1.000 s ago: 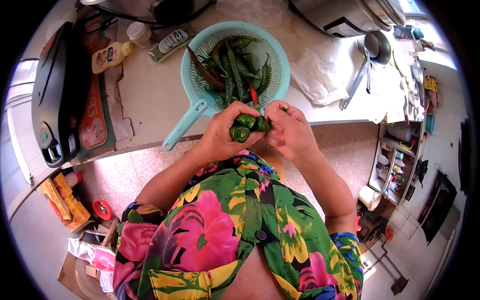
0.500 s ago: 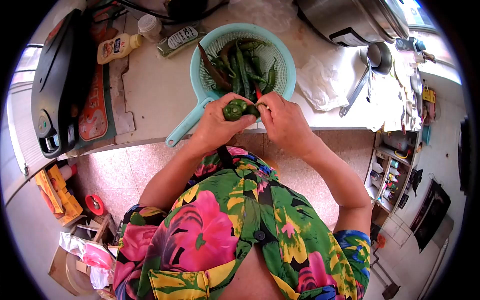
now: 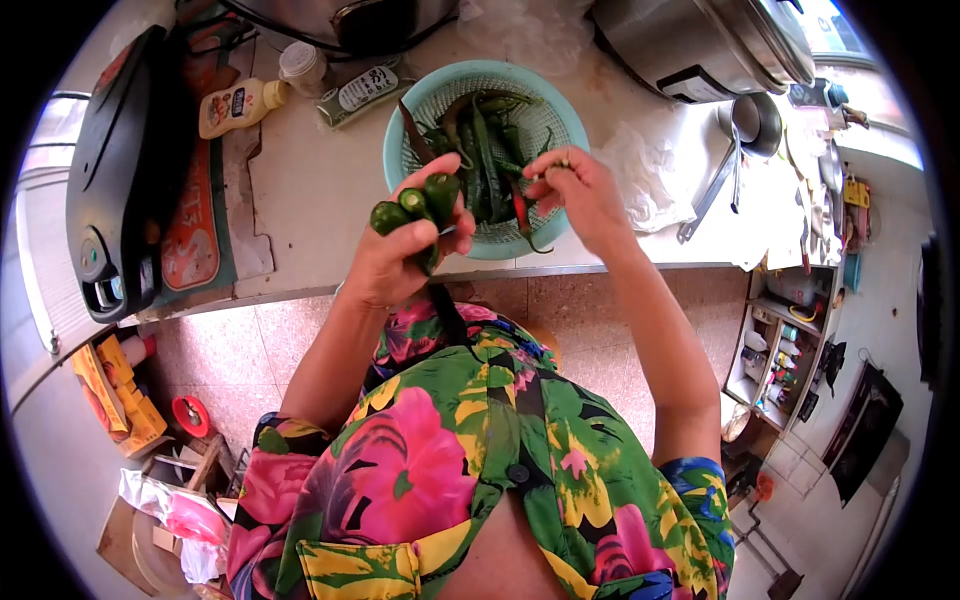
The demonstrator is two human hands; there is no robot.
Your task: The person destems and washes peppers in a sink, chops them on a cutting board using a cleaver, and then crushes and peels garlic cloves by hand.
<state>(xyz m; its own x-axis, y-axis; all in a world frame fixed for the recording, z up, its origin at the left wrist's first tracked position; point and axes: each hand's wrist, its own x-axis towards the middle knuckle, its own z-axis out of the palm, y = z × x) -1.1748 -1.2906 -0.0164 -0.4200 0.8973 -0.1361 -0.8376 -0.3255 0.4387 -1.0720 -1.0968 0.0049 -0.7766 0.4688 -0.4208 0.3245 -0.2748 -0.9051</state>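
My left hand (image 3: 385,255) is wrapped round several green chili peppers (image 3: 440,192); one shows a pale round spot at its top end. Just in front of it stands a light-blue plastic colander (image 3: 398,140). Inside lie long green peppers (image 3: 485,150), a dark brownish one (image 3: 415,130) and a partly red one (image 3: 521,212) near the front rim. Over the colander's right edge, my right hand (image 3: 590,205) has its thumb and fingertips pinched on a tiny bit that looks like a pepper stem (image 3: 565,163).
Left of the colander are a yellow squeeze bottle (image 3: 240,108), a clear jar (image 3: 302,66) and a green-labelled bottle (image 3: 365,92). A black appliance (image 3: 120,180) stands farther left. To the right are a plastic bag (image 3: 640,185), a metal ladle (image 3: 712,190) and a large steel pot (image 3: 690,45).
My hands have come apart: the left moved left with the peppers, the right moved right, away from the pepper it was pinching. The partly red pepper now shows more fully.
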